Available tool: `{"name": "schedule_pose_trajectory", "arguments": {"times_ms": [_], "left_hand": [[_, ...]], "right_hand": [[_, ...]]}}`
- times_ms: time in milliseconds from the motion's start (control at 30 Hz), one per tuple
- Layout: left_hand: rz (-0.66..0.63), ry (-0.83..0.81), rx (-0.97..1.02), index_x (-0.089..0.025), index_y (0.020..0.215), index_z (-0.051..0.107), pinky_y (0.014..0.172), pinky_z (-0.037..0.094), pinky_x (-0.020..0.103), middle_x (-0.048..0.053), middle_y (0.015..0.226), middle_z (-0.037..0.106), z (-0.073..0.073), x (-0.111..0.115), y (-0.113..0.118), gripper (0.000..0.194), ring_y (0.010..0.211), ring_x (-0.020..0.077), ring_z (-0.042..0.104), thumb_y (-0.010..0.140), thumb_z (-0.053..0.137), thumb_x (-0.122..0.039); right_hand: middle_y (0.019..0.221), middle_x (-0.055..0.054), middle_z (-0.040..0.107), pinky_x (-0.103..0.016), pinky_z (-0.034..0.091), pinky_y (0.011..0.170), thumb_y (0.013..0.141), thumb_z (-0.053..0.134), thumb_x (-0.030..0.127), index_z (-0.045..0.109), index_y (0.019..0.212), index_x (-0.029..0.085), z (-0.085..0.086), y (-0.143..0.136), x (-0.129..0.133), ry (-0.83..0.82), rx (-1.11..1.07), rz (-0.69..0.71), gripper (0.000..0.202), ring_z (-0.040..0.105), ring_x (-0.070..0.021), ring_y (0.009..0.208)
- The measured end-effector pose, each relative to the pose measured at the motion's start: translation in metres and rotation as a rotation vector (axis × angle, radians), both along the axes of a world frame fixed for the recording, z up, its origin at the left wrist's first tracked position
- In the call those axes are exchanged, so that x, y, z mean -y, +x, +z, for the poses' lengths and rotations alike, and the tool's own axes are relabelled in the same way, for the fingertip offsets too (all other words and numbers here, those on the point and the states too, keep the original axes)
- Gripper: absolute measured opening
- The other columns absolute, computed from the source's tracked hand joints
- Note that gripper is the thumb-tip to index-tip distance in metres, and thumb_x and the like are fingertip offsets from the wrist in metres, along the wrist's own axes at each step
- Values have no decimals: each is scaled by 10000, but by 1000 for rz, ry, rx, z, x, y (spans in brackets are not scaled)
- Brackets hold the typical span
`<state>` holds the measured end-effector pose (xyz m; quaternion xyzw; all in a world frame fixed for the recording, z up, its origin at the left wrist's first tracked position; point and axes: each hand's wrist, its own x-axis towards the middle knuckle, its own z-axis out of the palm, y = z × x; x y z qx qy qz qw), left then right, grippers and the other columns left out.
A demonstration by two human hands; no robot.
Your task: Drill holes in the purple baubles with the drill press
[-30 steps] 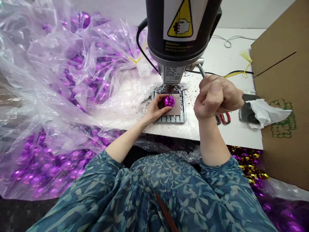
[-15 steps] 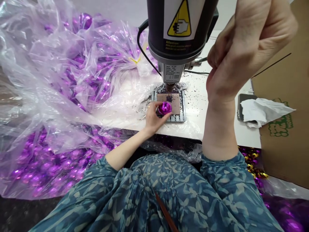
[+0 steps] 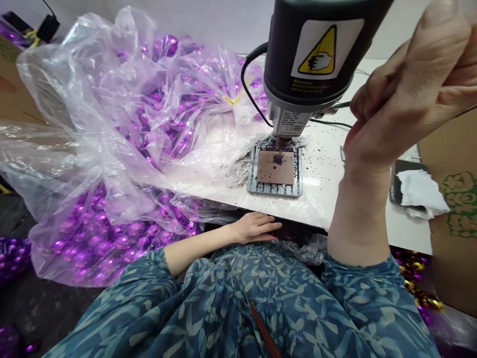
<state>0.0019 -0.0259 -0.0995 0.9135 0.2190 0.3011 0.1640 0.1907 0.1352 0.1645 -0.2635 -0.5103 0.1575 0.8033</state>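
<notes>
My left hand point(image 3: 257, 227) is at the table's front edge, palm down with its fingers stretched out, and no ball shows in it. At the upper right my right hand point(image 3: 406, 84) is closed around the thin metal lever point(image 3: 341, 105) of the drill press point(image 3: 316, 54). Below the press's head lies a slotted metal base point(image 3: 276, 190) bearing a brown square board point(image 3: 266, 171). The board has a small dark hole and dark shavings on it.
Large clear bags of shiny purple balls point(image 3: 112, 228) fill the left side. A dark phone point(image 3: 398, 181) under a crumpled white tissue point(image 3: 421, 191) lies at the right, beside a cardboard box point(image 3: 454, 223). Shavings litter the white table point(image 3: 324, 169).
My left hand has left the board and come down to the table's front edge; the purple ball it held is out of sight. The whole view has shifted, showing more at the left.
</notes>
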Motion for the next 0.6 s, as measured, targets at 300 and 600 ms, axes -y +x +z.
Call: {"name": "schedule_pose_trajectory", "arguments": {"times_ms": [300, 600], "left_hand": [[701, -457, 415, -237, 1082, 717, 836, 611, 303, 43, 957, 772, 99, -192, -87, 80, 896, 162, 739, 1101, 649, -199], [1069, -484, 136, -284, 705, 537, 1208, 474, 542, 116, 895, 661, 80, -280, -202, 359, 1206, 372, 653, 851, 857, -353]], "right_hand": [[492, 58, 299, -216, 168, 557, 987, 675, 387, 255, 646, 157, -1, -4, 1, 3, -23, -2, 588, 344, 12, 436], [531, 38, 331, -226, 185, 577, 941, 677, 446, 286, 632, 147, -9, -2, -3, 64, -56, 10, 581, 350, 8, 465]]}}
